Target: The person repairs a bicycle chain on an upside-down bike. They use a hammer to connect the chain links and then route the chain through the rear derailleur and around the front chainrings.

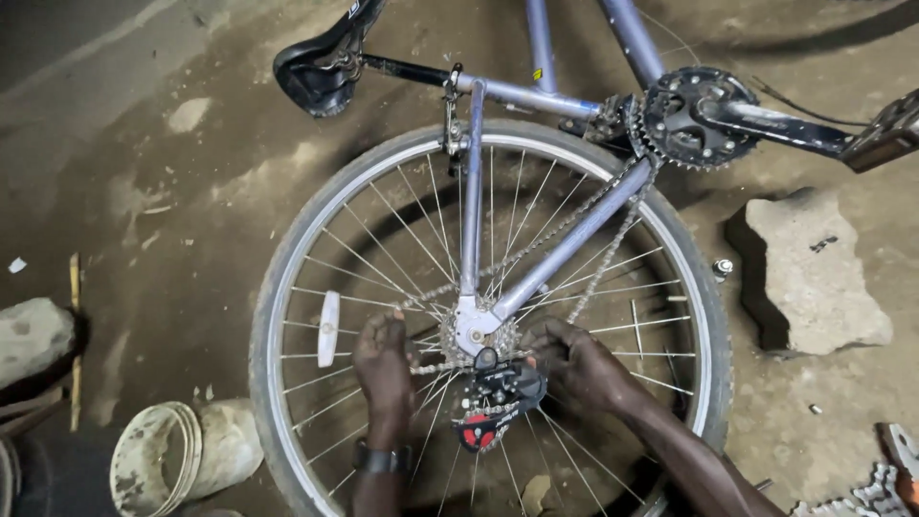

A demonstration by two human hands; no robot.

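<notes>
A lilac bicycle frame [574, 235] stands upside down, its rear wheel [316, 220] filling the middle of the view. My left hand [385, 364] grips the slack chain [431, 366] just left of the rear sprockets [498, 337]. My right hand [574, 362] holds the black and red rear derailleur [498, 394] below the hub. The chain runs up to the crank chainring [691, 117] at the top right. A watch sits on my left wrist.
The saddle [321, 69] rests on the dirt floor at the top left. A large stone [809, 273] lies to the right, another stone [29, 335] at the left edge. A dirty white bucket [177, 455] lies on its side at the bottom left. A pedal [885, 134] is at the far right.
</notes>
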